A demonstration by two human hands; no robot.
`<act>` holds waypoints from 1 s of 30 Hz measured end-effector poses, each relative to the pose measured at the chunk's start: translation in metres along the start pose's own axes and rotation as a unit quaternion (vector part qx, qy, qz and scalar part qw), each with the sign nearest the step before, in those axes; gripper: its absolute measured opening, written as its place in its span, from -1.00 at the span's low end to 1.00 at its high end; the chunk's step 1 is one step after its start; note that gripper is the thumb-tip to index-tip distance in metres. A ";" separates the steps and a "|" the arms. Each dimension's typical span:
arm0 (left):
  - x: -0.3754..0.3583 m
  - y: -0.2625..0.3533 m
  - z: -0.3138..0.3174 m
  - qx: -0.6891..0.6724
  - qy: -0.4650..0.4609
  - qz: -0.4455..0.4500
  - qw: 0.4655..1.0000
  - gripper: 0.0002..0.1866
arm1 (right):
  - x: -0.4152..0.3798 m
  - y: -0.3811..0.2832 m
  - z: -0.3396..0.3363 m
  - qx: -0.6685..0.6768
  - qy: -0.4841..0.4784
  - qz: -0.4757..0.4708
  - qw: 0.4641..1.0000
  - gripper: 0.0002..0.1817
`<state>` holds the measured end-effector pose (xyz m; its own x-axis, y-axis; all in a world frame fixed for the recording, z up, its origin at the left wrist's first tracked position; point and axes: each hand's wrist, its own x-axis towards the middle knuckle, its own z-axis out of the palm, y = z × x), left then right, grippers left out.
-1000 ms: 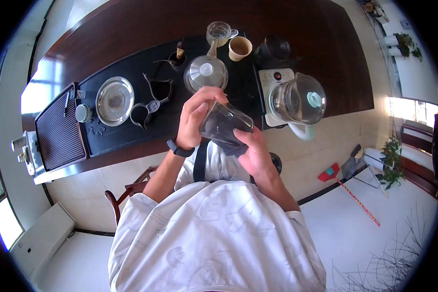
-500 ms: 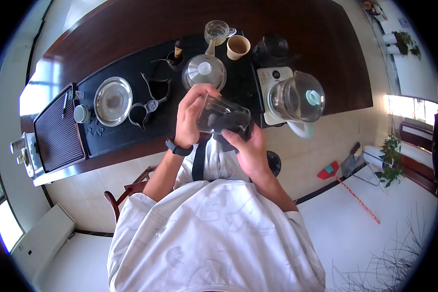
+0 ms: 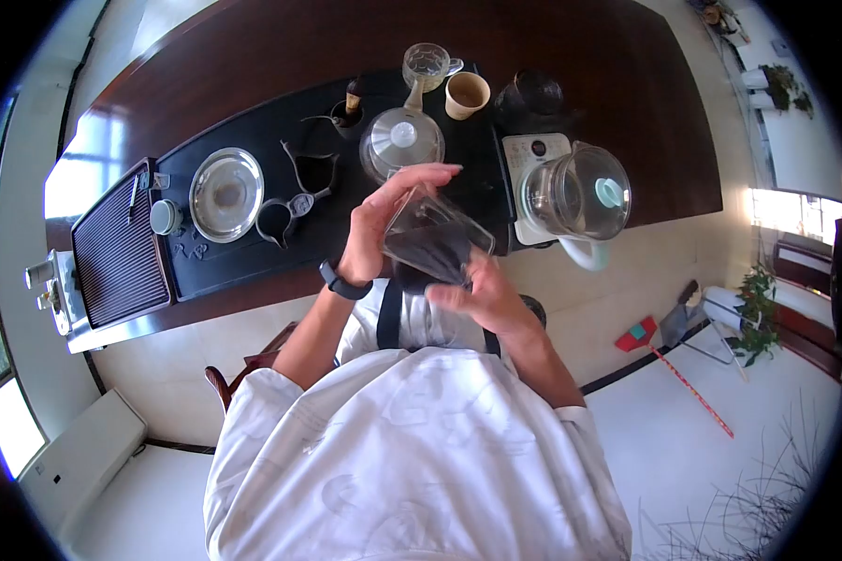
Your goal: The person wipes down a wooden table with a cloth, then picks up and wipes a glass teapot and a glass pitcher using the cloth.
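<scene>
While the clear glass vessel (image 3: 414,215) tilts between the hands near the table (image 3: 617,75), the left hand (image 3: 372,229) holds it, fingers extended; the right hand (image 3: 498,299) seemingly pinches dark cloth (image 3: 437,251). Wiping looks underway; further rubbing would call for steady support.

A metal plate (image 3: 226,195), a paper cup (image 3: 467,95) and a glass mug (image 3: 427,65) are seen set out on a dark wooden table (image 3: 627,93) fitted with a black mat (image 3: 253,126).
</scene>
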<state>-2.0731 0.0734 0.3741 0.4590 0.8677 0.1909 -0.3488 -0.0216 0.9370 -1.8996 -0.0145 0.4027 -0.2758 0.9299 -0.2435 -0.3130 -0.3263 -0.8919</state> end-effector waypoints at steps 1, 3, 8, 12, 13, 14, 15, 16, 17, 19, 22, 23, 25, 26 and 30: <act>0.000 -0.001 -0.002 -0.042 -0.038 0.005 0.998 -0.26 | -0.001 -0.003 -0.001 -0.059 -0.100 -0.005 0.993 -0.28; 0.002 0.002 -0.002 -0.026 -0.053 0.010 0.998 -0.18 | -0.002 -0.008 0.002 0.011 -0.122 0.038 0.992 -0.12; 0.004 0.007 0.002 -0.015 -0.052 0.009 0.999 -0.27 | -0.001 -0.011 0.000 0.019 -0.144 0.035 0.989 -0.05; 0.007 0.007 0.004 -0.058 -0.074 -0.001 0.996 -0.35 | -0.005 -0.009 -0.006 0.010 -0.146 0.050 0.988 -0.05; 0.007 0.008 0.006 -0.058 -0.075 -0.006 0.995 -0.37 | -0.004 -0.009 -0.007 0.022 -0.147 0.053 0.987 -0.07; 0.007 0.009 0.007 -0.058 -0.075 -0.012 0.995 -0.38 | -0.004 -0.008 -0.007 0.034 -0.148 0.056 0.987 -0.09; 0.006 0.009 0.007 -0.058 -0.076 -0.013 0.995 -0.38 | -0.005 -0.006 -0.006 0.035 -0.147 0.056 0.987 -0.09; 0.006 0.008 0.006 -0.040 -0.078 -0.010 0.996 -0.37 | -0.005 -0.003 -0.005 0.040 -0.129 0.046 0.990 -0.13; 0.007 0.006 0.005 -0.022 -0.081 -0.005 0.996 -0.36 | -0.005 -0.001 -0.005 0.045 -0.110 0.036 0.992 -0.17; 0.008 0.004 0.002 -0.014 -0.080 -0.005 0.997 -0.36 | -0.003 0.005 0.000 0.060 -0.065 0.027 0.996 -0.22; 0.006 -0.001 -0.001 -0.031 -0.059 -0.004 0.998 -0.35 | 0.001 0.009 0.004 0.063 -0.021 0.006 0.998 -0.29; 0.006 -0.002 -0.002 -0.055 -0.037 -0.003 0.998 -0.36 | 0.003 0.009 0.003 0.053 -0.025 -0.006 0.998 -0.32; 0.006 0.002 -0.003 -0.034 -0.030 -0.005 0.999 -0.38 | 0.003 0.012 0.003 0.065 -0.022 -0.011 0.998 -0.33; 0.006 0.002 -0.003 -0.027 -0.034 0.006 0.999 -0.40 | 0.002 0.014 0.004 0.076 -0.019 -0.012 0.997 -0.34; -0.001 -0.005 -0.010 -0.015 -0.016 0.029 0.999 -0.46 | -0.003 0.008 0.008 0.272 -0.023 0.035 0.961 -0.35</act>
<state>-2.0799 0.0777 0.3663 0.4635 0.8488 0.2546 -0.3993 -0.0564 0.9151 -1.9085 -0.0215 0.3989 -0.3498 0.8980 -0.2668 -0.7181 -0.4399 -0.5393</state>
